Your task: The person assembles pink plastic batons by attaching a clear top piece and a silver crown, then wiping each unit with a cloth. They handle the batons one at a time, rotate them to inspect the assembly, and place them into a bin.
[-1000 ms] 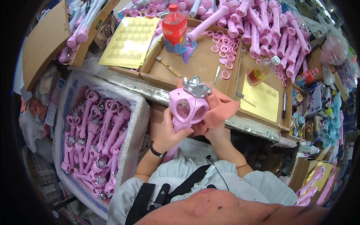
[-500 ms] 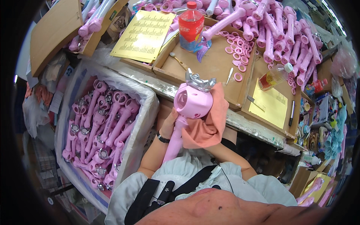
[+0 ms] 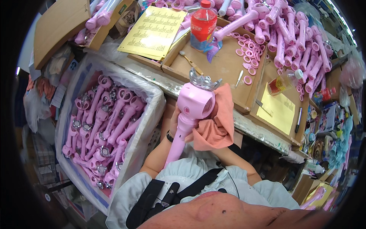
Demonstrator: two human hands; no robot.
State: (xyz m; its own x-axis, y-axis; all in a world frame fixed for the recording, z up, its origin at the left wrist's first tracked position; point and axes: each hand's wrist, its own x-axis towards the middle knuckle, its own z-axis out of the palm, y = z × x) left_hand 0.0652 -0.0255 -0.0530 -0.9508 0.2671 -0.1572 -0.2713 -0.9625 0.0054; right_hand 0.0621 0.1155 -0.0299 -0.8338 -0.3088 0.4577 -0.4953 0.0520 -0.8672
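A pink toy wand (image 3: 196,101) with a silver crown (image 3: 204,81) on its head is upright and slightly tilted in front of me. My left hand (image 3: 174,121) wraps round it from the left, below the head, partly hidden behind it. The handle runs down toward my lap. An orange cloth (image 3: 219,131) lies against the right side of the wand's head and neck. My right forearm (image 3: 238,162) leads in under that cloth, and my right hand grips the cloth from behind, its fingers covered by the folds.
On my left stands a plastic-lined bin (image 3: 152,114) full of crowned pink wands (image 3: 101,118). Ahead, the workbench carries a cardboard tray (image 3: 225,70) with pink rings (image 3: 249,53), a toothbrush (image 3: 190,63) and a red-labelled bottle (image 3: 202,28). More wand parts (image 3: 289,36) are heaped at far right.
The wand has turned about its handle, so its head's opening now faces right instead of left. The cloth has shifted along its right side. The view has swung slightly.
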